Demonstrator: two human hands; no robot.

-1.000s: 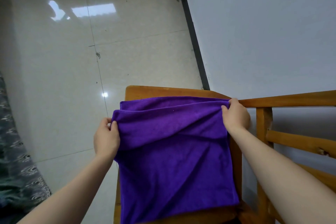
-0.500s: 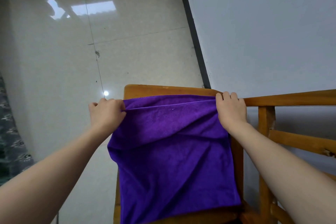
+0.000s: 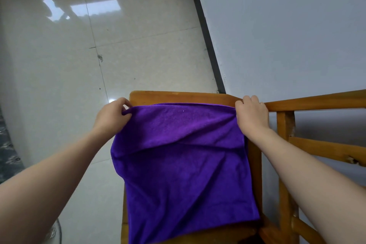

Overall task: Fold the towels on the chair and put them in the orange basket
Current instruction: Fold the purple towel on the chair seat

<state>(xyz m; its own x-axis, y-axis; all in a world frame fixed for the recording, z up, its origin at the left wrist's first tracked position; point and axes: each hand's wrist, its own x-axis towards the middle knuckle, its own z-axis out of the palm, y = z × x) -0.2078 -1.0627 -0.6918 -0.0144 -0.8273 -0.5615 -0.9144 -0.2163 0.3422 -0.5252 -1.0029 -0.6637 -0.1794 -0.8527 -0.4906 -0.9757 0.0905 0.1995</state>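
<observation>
A purple towel [image 3: 184, 174] lies spread over the seat of a wooden chair [image 3: 178, 96], with its upper part folded over toward the far edge. My left hand [image 3: 111, 115] pinches the towel's far left corner. At the far right corner my right hand [image 3: 252, 116] holds the towel, next to the chair's back rail. No orange basket is in view.
The chair's back rail and slats [image 3: 316, 103] run off to the right against a grey wall [image 3: 287, 35]. Glossy tiled floor [image 3: 99, 55] stretches beyond and to the left. A patterned dark fabric [image 3: 8, 144] shows at the left edge.
Both hands have carried the towel's folded edge farther away, up to the chair's far edge, and the layer has pulled flatter.
</observation>
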